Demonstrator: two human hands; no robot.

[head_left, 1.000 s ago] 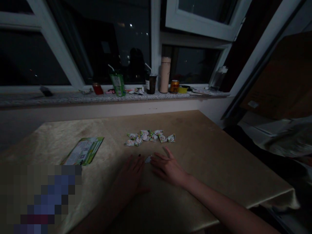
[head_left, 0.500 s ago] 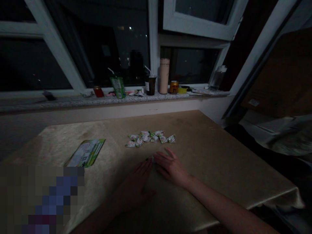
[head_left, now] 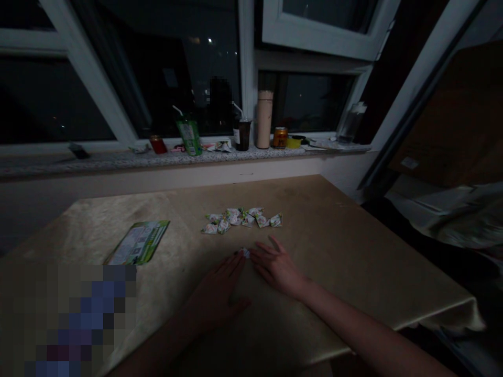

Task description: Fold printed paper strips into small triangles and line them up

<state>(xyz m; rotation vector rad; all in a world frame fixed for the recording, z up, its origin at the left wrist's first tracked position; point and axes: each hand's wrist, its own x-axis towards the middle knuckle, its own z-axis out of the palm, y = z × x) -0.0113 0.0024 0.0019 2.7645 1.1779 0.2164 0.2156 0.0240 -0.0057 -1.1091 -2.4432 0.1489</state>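
Note:
On a tan table [head_left: 353, 262], both of my hands lie flat side by side. My left hand [head_left: 220, 285] has its fingers stretched forward, the fingertips touching a small white wrapped sweet [head_left: 245, 253]. My right hand [head_left: 277, 264] rests beside it with fingers spread, its fingertips at the same sweet. Neither hand grips anything. Just beyond them lies a loose row of several small wrapped sweets [head_left: 241, 220] in white and green wrappers.
A green printed packet [head_left: 138, 242] lies flat on the table's left. The window sill [head_left: 118, 159] behind holds a green drink pouch [head_left: 189, 137], a dark cup with a straw [head_left: 242, 133], a tall beige flask [head_left: 264, 120] and an orange can [head_left: 280, 137]. The table's right edge drops off near crumpled covers [head_left: 451, 220].
Both hands have slid slightly forward and closer together around the single sweet. The row of sweets has not moved.

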